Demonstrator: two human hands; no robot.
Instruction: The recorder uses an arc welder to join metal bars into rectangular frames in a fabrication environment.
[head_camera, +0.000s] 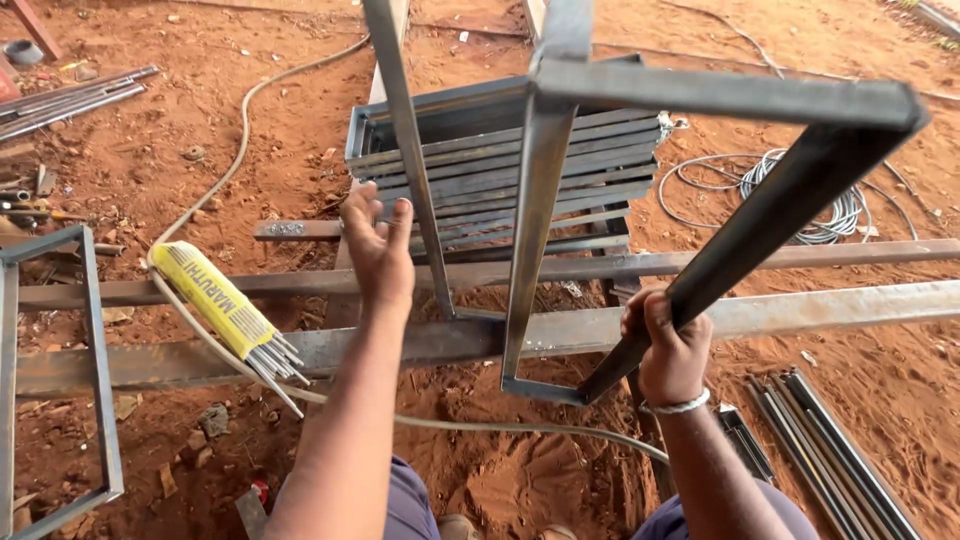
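your right hand (668, 345) is wrapped tight around one bar of the rectangular steel frame (720, 100), which is tilted up over the two long steel rails (800, 305). your left hand (380, 245) is spread open, palm out, just beside another bar of that frame. a stack of welded frames (600, 160) lies beyond. a yellow packet of welding rods (215, 300) rests on the rails to the left.

Bright daylight is falling on a red dirt floor (150, 150), where long steel beams (800, 305) are lying across as a work rest, with a coiled cable (800, 190) lying beyond them and loose rods (70, 100) resting far left of them.
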